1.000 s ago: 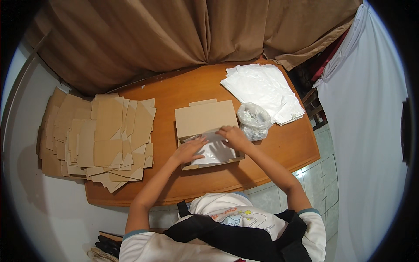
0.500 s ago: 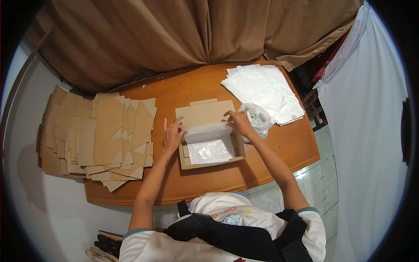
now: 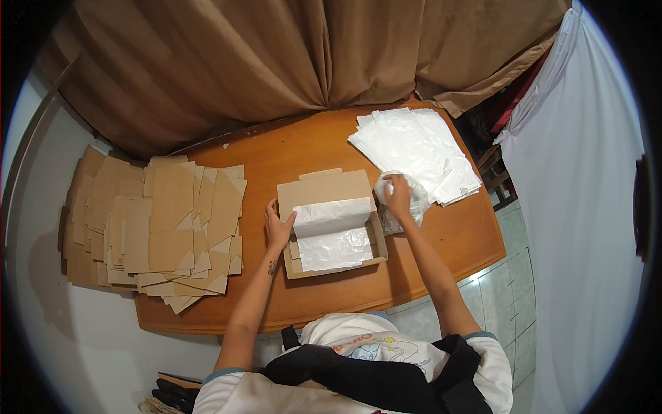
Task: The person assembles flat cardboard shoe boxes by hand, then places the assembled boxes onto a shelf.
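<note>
Nearest the body, well short of both hands, are a white shirt (image 3: 358, 332) and a black strap (image 3: 345, 364) across it. Tiled floor (image 3: 500, 297) shows to the right of the right forearm.

Farther out, on a brown wooden table (image 3: 265, 303), an open cardboard box (image 3: 336, 273) sits between the hands, its front wall nearer the body than either. A creased, shiny white sheet (image 3: 334, 250) lines it, the far half sloping up toward the raised lid (image 3: 325, 185).

The left hand (image 3: 279, 226) is spread, thumb apart from the fingers, at the box's left edge. Well to the left of this hand, flattened cardboard pieces (image 3: 171, 241) lie in an overlapping pile.

The right hand (image 3: 398, 196) reaches to a crumpled clear plastic bag (image 3: 418, 201), just right of the box. Its fingers bend down at the bag's mouth; whether they pinch anything, I cannot tell.

Beyond the right hand, and somewhat to its right, lies a pile of white sheets (image 3: 417, 148). A brown curtain (image 3: 269, 62) hangs farthest beyond both hands, and a white cloth (image 3: 576, 207) hangs well to the right of the right hand.
</note>
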A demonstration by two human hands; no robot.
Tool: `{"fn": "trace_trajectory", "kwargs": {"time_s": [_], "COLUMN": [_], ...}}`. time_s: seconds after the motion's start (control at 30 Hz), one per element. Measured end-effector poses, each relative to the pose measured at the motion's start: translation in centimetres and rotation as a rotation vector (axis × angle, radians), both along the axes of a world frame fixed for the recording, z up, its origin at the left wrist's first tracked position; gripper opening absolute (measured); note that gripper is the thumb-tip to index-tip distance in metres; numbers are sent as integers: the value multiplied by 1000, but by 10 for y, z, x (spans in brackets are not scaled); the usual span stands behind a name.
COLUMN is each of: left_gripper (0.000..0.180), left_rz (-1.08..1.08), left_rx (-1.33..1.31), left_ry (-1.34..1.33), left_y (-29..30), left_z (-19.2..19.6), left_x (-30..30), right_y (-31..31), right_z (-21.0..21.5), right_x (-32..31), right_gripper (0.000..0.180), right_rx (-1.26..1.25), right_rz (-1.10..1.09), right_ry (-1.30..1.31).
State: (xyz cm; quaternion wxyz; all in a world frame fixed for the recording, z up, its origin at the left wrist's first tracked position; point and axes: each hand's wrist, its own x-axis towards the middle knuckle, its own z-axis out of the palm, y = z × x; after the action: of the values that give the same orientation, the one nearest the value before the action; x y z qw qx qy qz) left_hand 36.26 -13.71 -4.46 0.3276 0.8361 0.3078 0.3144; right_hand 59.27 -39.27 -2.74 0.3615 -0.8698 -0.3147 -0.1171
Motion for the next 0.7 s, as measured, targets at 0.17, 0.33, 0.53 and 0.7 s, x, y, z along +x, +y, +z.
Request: {"fn": "trace_trajectory", "kwargs": {"time_s": [0.17, 0.33, 0.53, 0.7], "left_gripper": [67, 64, 61, 60], "left_rz": [-108, -151, -130, -117], "left_rx": [-747, -867, -859, -851], "left_ry": [-123, -179, -192, -162], "left_y": [18, 11, 9, -1], "left_z": [-35, -36, -33, -13], "left_x": [-3, 3, -10, -14], "right_y": [-9, -21, -6, -14], "right_z": [-17, -28, 23, 40], "right_x": [29, 43, -8, -94], "right_gripper": [18, 11, 16, 17], "right_rx": [-526, -540, 99, 120], "right_rz": [-196, -241, -172, 230], "right_ry": [91, 5, -91, 7]}}
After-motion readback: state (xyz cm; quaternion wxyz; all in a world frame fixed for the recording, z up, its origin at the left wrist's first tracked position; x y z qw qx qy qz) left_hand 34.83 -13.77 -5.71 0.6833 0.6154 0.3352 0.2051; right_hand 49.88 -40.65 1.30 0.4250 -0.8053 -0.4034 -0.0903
